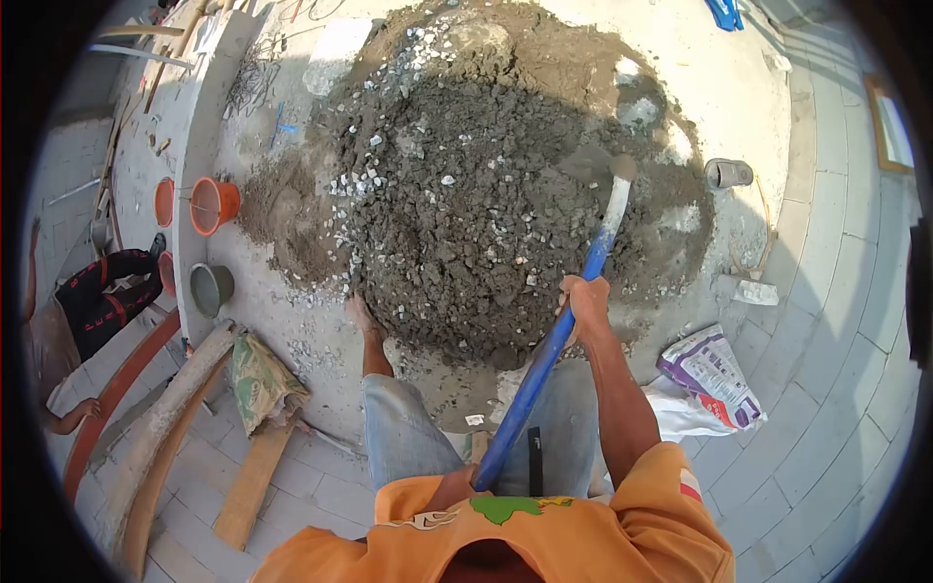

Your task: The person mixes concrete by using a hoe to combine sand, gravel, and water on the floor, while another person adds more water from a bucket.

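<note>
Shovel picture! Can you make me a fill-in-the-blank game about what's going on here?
1. The shovel handle gripped by the right hand is coloured ___.
2. The person's shirt is coloured ___.
3. The foot at the edge of the concrete pile wears no shoe, so it is ___.
Missing words: blue; orange; bare.

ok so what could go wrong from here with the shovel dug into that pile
1. The bare foot stands right at the edge of the stony mix. A pull of the shovel, gripped by the right hand, could drag stones or the blade onto it.
2. Bags on the right and a sack and plank on the left lie close to the legs, so a step back or sideways may trip.
</note>
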`<state>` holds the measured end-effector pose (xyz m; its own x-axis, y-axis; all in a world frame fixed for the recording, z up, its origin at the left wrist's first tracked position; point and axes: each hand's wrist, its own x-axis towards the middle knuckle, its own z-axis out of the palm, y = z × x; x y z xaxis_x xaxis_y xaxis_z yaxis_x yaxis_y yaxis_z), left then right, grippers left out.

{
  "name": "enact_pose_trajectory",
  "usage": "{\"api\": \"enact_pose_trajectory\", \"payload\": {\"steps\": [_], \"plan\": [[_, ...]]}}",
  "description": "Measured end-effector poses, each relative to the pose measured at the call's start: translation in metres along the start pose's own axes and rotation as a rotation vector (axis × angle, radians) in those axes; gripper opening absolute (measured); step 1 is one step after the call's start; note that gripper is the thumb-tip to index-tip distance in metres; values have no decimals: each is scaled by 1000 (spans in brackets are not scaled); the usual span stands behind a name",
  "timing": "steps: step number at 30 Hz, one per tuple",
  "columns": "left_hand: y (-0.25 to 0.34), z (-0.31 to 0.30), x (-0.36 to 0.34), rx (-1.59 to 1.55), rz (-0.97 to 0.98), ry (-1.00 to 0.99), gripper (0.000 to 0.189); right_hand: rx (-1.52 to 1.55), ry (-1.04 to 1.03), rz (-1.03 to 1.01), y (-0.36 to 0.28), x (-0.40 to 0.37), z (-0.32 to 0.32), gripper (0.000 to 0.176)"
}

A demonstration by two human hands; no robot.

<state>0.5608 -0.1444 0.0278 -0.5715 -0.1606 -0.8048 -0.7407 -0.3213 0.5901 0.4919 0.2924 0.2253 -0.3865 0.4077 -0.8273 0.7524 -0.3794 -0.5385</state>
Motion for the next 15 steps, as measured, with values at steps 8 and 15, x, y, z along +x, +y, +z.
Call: {"api": "enact_pose_trajectory", "payload": {"steps": [8, 15], "plan": [[33, 86, -229, 842, -91, -401, 41, 52, 187, -173, -9, -16, -5, 13], [88, 213, -205, 889, 188, -574, 26, -13, 162, -498, -168, 48, 42, 13]]}}
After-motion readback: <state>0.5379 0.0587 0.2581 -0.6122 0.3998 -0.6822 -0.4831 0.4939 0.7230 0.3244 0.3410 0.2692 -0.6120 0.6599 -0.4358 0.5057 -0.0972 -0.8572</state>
